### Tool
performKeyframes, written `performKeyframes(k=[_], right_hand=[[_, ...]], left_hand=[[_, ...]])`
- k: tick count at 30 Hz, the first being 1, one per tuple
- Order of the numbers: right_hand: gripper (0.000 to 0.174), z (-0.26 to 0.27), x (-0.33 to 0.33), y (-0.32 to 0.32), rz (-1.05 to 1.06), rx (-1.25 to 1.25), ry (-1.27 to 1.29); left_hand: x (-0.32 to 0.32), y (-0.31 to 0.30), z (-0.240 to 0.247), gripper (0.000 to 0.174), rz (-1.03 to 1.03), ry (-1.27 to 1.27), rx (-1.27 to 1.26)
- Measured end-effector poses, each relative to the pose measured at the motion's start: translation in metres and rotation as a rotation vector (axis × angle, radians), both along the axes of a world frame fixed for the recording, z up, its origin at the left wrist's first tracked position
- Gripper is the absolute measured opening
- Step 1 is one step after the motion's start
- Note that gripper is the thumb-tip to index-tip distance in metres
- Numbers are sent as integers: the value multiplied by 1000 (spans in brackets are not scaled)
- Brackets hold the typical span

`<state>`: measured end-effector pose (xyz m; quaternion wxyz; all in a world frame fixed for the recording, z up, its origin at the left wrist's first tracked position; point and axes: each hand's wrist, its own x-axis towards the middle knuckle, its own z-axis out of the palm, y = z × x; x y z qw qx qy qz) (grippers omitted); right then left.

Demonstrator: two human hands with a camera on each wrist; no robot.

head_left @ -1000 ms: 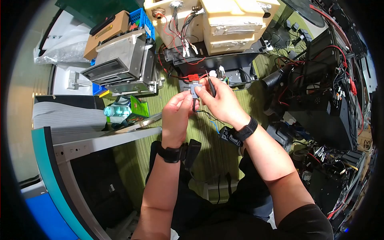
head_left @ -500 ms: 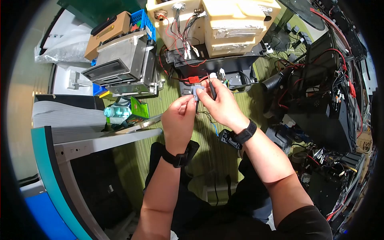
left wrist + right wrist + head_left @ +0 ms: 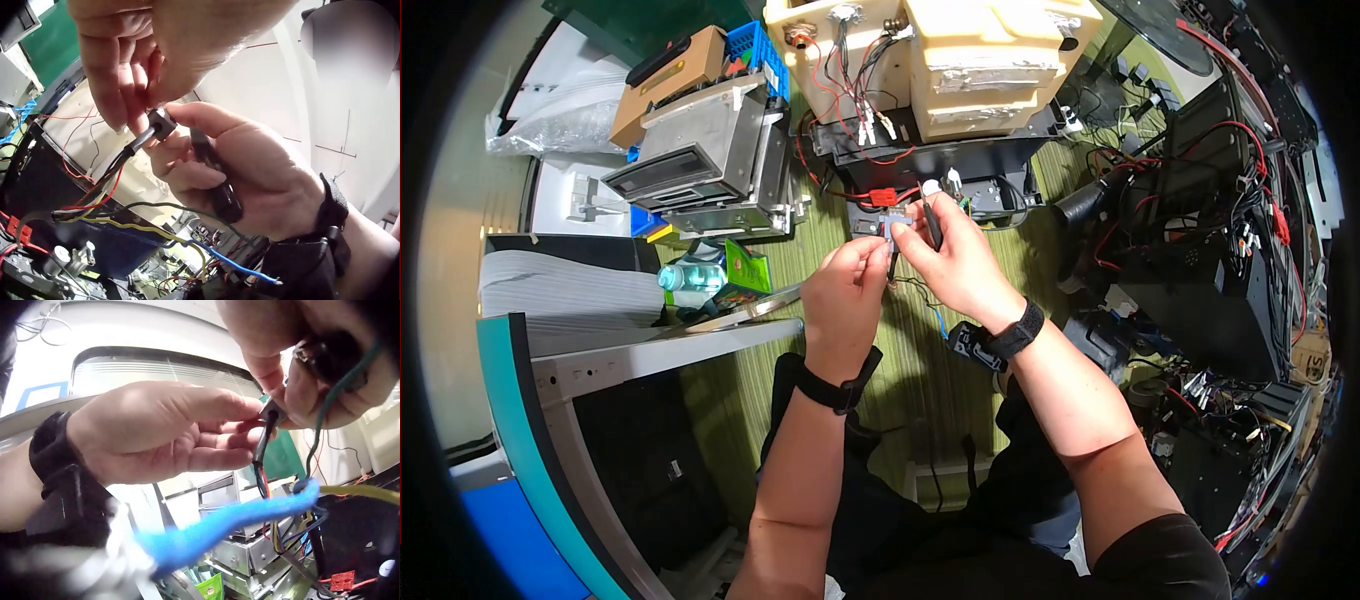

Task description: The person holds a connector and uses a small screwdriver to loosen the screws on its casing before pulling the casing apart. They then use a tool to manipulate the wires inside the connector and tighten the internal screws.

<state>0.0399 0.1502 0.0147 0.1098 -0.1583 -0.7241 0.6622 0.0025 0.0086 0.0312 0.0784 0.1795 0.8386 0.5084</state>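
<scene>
Between both hands is a small grey cable connector (image 3: 895, 222), held up over the floor in front of the person. My left hand (image 3: 843, 300) pinches it from the left with thumb and fingertips. From the other side, the thumb and forefinger of my right hand (image 3: 962, 262) grip it too. A slim screwdriver with a black handle (image 3: 215, 178) is tucked across the right palm, its shaft pointing away. Out of the connector's near end runs a black-sleeved cable (image 3: 264, 442), splitting into red, yellow, dark green and blue wires (image 3: 231, 259).
Behind the hands, a cream housing (image 3: 985, 70) with hanging wires stands on a black base. A red plug (image 3: 883, 197) lies before it. Stacked metal units (image 3: 690, 155) stand left, a grey frame bar (image 3: 670, 350) nearer. Cable-laden black equipment (image 3: 1210, 300) fills the right.
The left wrist has turned and the left hand has shifted slightly. The connector has moved a little down and right, away from the red plug. The right hand keeps its hold on connector and screwdriver.
</scene>
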Motion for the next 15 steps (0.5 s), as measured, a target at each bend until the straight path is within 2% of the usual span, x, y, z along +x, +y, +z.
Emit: performKeyframes(k=[4,7,14,15], right_hand=[[21,12,5,3,49,63,-117],[23,10,6,3,32,42,-65],[24,15,9,9,61,32,-132],[24,16,9,9,67,22,-158]], left_hand=[[0,0,7,19,-48,59,-94],[-3,-3,2,19,-80,41,-67],[-2,1,3,17,-66,-7,-56],[-3,0,2,16,-54,-76,-3]])
